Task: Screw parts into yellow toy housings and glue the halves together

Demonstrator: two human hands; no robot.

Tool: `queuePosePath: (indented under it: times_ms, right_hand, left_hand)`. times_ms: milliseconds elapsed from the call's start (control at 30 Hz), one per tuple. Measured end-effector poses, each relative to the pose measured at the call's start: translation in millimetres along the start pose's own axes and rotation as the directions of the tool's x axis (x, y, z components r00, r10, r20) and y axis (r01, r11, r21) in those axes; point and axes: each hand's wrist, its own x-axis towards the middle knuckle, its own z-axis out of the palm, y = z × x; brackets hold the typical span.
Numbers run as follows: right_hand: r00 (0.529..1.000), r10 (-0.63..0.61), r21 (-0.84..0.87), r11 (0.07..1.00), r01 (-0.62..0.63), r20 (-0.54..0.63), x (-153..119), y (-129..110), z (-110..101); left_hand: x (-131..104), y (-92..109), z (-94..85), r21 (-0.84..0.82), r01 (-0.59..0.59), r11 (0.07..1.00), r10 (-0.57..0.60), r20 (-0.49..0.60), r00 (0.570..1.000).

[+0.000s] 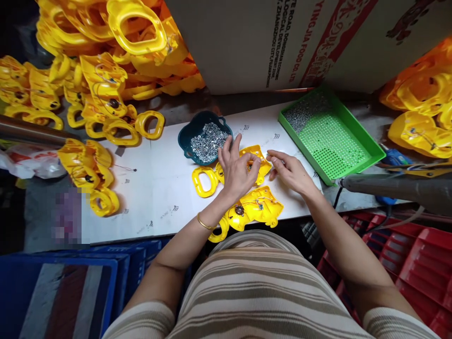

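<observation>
The dark teal bowl on the white board holds a heap of small shiny metal pieces. To its right, well apart, a green perforated tray has similar small bits gathered toward its far left corner. A yellow shell lies just right of the bowl, under the left hand; a second wired shell lies nearer the person than the bowl. The left thumb and forefinger meet over the first shell, the other fingers spread; I cannot tell whether they pinch anything. The right hand, farther right of the bowl, has thumb and forefinger close together at that shell's edge; what they hold, if anything, is unclear. Nearer than the bowl, to its left, stands a blue crate; to its right, red crates.
</observation>
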Motion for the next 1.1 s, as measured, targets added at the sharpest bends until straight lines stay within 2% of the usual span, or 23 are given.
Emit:
queuePosePath:
  times_ms: [300,500,900,967,1033,1100]
  right_hand:
    - [0.997,-0.068,-0.050,0.996,0.070,0.033,2.4,4.6,7.6]
    - [0.985,-0.174,-0.118,0.978,0.174,0.006,2.7,3.7,9.6]
    - [0.984,-0.179,-0.128,0.976,0.177,-0.011,1.0,2.0,13.1]
    - [0.991,-0.135,-0.065,0.989,0.135,0.003,0.6,1.4,14.0]
    - [0.999,-0.035,0.084,0.996,0.032,0.038,1.1,0.0,15.2]
    - [0.995,0.058,0.253,0.964,-0.078,0.085,2.8,-2.2,16.3]
  left_hand:
    - [-0.4,2.1,4.0,0.042,-0.014,0.999,0.014,-0.010,1.000]
    - [-2.2,3.6,7.3,0.056,-0.022,0.998,0.023,-0.013,1.000]
    - [-4.0,2.6,8.4,0.056,-0.030,0.998,0.030,-0.014,0.999]
    - [-4.7,1.8,9.3,0.055,-0.026,0.998,0.027,-0.017,0.999]
    - [-5.3,0.8,10.4,0.042,-0.020,0.999,0.021,-0.024,0.999]
    - [-6.0,-0.7,11.8,0.023,-0.026,0.999,0.027,-0.037,0.999]
